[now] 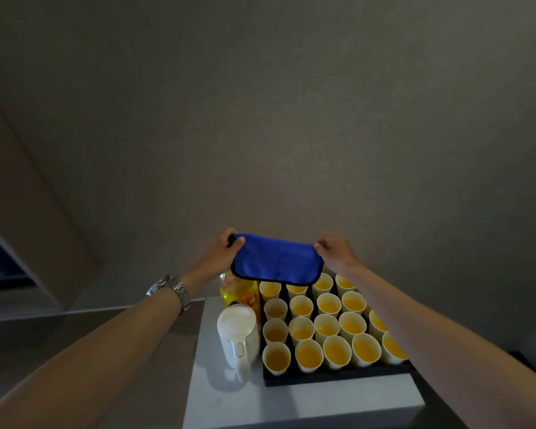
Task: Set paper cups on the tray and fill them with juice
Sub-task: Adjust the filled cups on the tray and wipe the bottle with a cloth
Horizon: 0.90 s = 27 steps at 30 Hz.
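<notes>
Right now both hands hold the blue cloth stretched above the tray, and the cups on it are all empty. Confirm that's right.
Not quite. The head view shows the left hand and right hand each pinching an end of the blue cloth above the tray, but the paper cups are not empty: those whose insides show hold yellow juice.

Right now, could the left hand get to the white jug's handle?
Probably not at once: the left hand pinches one corner of the blue cloth, as the right hand does the other. Nothing blocks the white jug itself; its handle faces the person, beside the tray.
</notes>
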Available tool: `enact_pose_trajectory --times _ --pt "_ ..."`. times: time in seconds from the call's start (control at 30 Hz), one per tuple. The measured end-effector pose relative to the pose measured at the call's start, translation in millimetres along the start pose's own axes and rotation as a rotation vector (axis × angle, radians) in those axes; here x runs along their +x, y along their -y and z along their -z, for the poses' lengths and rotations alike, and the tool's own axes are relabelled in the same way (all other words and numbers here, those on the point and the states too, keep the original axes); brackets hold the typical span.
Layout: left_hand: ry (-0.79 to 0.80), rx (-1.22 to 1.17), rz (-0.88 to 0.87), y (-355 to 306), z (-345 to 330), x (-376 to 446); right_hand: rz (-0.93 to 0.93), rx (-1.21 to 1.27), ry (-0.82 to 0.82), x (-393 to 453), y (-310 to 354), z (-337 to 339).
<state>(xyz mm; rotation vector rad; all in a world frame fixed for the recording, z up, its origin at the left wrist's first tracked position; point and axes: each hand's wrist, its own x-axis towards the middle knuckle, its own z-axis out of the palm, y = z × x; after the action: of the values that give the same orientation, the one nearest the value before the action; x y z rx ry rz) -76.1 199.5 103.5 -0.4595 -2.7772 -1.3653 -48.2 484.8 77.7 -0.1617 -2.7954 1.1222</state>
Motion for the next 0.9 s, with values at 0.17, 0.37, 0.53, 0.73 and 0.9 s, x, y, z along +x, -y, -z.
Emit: enact_pose_trajectory --times 0.17,0.37,0.53,0.73,0.9 --pt "-0.127 0.1 -0.274 -26.3 -11.6 0.5 -0.07 -0.107 0.166 5.8 7.0 -13.2" --pt "0.101 0.146 -0.415 -36.7 -17.5 10.0 0.185 0.135 0.51 -11.7 45.2 -17.3" --pt "0.141 0.128 -0.422 -27.9 -17.5 11.0 0.169 0.312 0.619 -18.3 57.6 -20.6" --pt "0.047 -0.054 -0.071 -11.8 -15.8 7.0 -0.058 0.549 0.682 -29.2 53.9 -17.1" --pt "0.24 -0.287 0.391 -14.3 -23.2 -10.4 -0.275 0.769 0.482 -25.2 57.1 -18.8"
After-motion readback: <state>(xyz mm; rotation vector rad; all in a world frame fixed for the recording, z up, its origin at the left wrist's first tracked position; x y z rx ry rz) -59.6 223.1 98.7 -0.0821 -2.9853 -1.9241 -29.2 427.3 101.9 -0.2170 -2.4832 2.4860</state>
